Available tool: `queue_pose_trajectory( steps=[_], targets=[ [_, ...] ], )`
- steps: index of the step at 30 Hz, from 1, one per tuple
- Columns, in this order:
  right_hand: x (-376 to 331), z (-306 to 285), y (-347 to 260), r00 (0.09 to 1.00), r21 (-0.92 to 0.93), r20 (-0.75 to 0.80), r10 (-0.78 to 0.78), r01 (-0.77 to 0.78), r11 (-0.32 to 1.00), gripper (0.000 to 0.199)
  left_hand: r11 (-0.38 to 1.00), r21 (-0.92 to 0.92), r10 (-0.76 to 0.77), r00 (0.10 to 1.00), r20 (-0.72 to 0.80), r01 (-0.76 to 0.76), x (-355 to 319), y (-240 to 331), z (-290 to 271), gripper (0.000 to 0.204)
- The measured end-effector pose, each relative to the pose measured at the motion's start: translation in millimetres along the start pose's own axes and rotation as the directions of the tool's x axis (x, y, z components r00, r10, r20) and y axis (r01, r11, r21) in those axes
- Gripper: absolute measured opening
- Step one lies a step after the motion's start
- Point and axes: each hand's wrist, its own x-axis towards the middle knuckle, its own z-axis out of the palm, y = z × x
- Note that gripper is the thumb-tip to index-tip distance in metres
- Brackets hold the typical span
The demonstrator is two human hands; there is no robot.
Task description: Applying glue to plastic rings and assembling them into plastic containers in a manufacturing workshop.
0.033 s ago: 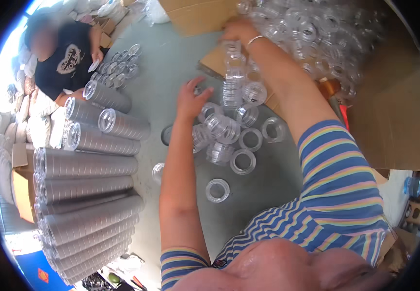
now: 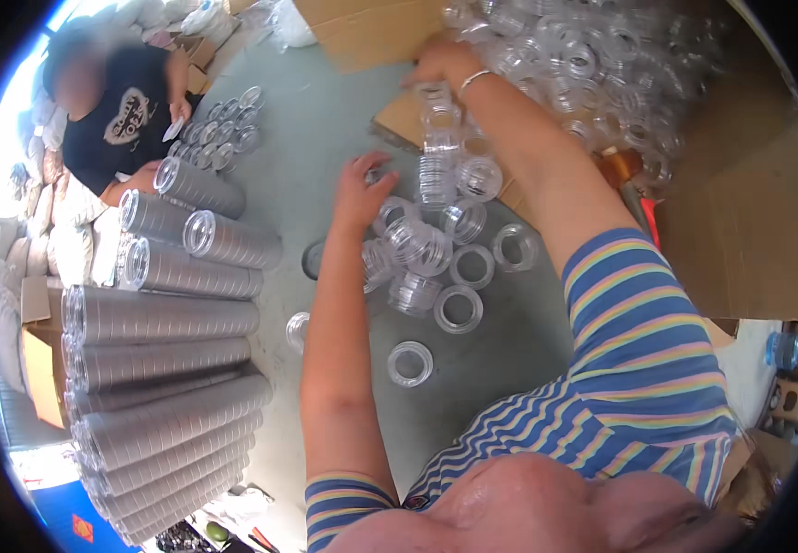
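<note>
My left hand (image 2: 362,189) lies with fingers spread on a heap of clear plastic rings (image 2: 417,253) spread over the grey table (image 2: 325,111). Loose rings (image 2: 411,362) lie nearer to me. My right hand (image 2: 445,63) reaches far forward, its fingers curled over the top of a stack of clear rings (image 2: 437,152) that runs back toward the heap. Just beyond that hand, a big pile of the same clear rings (image 2: 592,64) fills an open cardboard box (image 2: 740,230).
Long stacks of clear round parts (image 2: 168,323) lie side by side along the left. Another person in a dark shirt (image 2: 122,120) works at the far left with several small lids (image 2: 224,129). A blue bottle (image 2: 783,348) stands at right.
</note>
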Motion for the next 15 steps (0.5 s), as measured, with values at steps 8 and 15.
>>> queue_pose_trajectory(
  steps=[8,15],
  targets=[
    [-43.6,9.1,-37.7,0.939,0.309,0.249,-0.238,0.156,0.938,0.064,0.996,0.087,-0.016,0.997,0.072,0.009,-60.6,16.5,-27.8,0.038],
    [-131.7,0.1,-105.3,0.762,0.503,0.292,-0.578,0.392,0.771,0.051,0.976,0.184,-0.133,0.988,0.080,0.117,-123.2,27.4,-63.9,0.059]
  ],
)
